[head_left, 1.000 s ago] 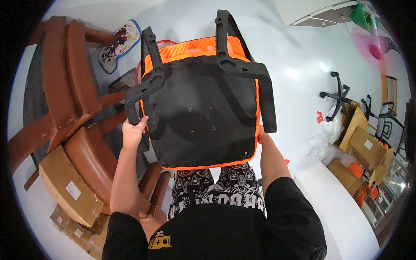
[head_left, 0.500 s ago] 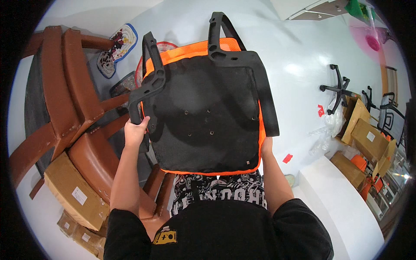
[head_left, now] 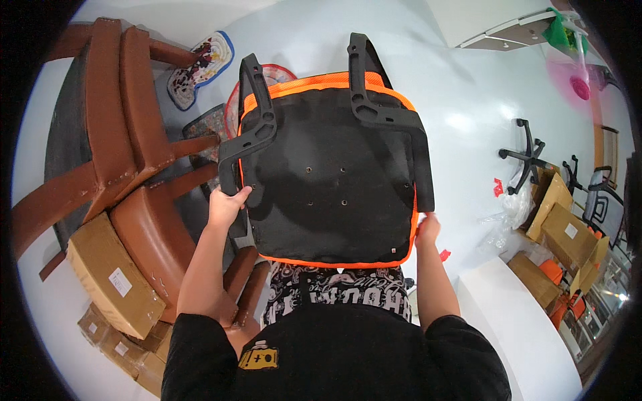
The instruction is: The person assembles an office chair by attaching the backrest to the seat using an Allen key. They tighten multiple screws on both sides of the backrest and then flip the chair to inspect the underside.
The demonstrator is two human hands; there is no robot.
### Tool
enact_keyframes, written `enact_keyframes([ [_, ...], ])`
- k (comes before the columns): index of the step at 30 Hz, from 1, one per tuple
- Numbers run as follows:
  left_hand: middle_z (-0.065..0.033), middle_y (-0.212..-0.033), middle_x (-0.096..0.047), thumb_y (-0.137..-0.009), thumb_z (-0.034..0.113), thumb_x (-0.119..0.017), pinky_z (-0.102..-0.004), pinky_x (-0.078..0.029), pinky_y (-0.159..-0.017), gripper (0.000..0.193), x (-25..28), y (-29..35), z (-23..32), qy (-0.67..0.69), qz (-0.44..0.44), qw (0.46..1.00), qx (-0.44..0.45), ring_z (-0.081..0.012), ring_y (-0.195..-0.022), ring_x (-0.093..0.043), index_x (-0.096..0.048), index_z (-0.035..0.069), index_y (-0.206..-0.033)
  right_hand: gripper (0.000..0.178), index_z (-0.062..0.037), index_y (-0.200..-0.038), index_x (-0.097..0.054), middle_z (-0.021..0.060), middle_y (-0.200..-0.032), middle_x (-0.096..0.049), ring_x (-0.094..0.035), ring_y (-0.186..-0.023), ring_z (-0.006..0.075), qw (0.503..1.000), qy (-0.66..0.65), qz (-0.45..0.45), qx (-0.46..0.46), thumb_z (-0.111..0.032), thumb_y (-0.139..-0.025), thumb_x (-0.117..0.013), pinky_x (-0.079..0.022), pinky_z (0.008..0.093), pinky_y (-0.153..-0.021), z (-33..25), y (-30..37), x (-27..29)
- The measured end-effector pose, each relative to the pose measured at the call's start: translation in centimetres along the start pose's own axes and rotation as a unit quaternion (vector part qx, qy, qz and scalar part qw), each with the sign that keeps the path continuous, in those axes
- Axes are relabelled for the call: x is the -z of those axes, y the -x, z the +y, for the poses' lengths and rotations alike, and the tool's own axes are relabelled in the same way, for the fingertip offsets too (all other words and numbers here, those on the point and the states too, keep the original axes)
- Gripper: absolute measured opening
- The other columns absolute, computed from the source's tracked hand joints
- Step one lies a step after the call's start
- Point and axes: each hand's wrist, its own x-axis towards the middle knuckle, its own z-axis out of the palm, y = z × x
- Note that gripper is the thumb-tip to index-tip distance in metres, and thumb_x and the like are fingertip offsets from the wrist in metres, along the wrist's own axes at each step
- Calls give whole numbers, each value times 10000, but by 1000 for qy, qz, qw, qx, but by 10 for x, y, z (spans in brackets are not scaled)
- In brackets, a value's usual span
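An upturned chair seat [head_left: 328, 170] is held in front of my body, its black underside facing me and bright orange fabric showing around the rim. Several small bolt holes dot the underside. Two black armrest frames, the left one [head_left: 257, 127] and the right one [head_left: 394, 120], are joined to its sides. My left hand [head_left: 227, 206] is closed on the left side, thumb over the seat's edge near the armrest. At the lower end of the right armrest, my right hand [head_left: 426, 228] is closed around the seat's right side; its fingers are partly hidden.
Brown leather-covered furniture [head_left: 144, 227] is stacked at left, beside a cardboard box [head_left: 115, 275]. Patterned mats [head_left: 200, 70] lie beyond. At right are a black five-star chair base [head_left: 525, 157], opened cartons [head_left: 565, 227], clear plastic wrap and a white ledge [head_left: 508, 321].
The seat and both hands have shifted right in view, and the seat sits straighter. More of my right hand shows beside the seat. The background has also shifted slightly.
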Motion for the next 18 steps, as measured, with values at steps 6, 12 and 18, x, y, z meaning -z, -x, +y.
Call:
enact_keyframes([
  [6, -39, -627, -608, -818, 211, -709, -284, -423, -511, 222, 0, -1, 0, -38, -7, 999, -11, -121, -523, -549, -624, 14, -758, 583, 62, -857, -659, 139, -552, -502, -522, -529, 272, 829, 395, -92, 385, -464, -942, -423, -415, 386, -559, -110, 10, -41],
  [12, -48, -573, -556, -919, 391, -562, -288, -439, -505, 420, -8, 10, -25, 134, -6, 990, -38, -131, -509, -552, -560, 12, -739, 712, 91, -704, -590, 288, -622, -551, -592, -638, 433, 771, 482, -154, 386, -521, -952, -323, -434, 476, -624, -108, 42, -34],
  [18, -61, -599, -549, -953, 490, -442, -305, -463, -514, 549, -29, 22, -72, 146, 46, 987, -44, -157, -519, -562, -539, -9, -748, 697, 29, -669, -545, 258, -646, -542, -563, -653, 435, 755, 451, -149, 452, -544, -949, -265, -420, 475, -605, -71, 34, -17],
])
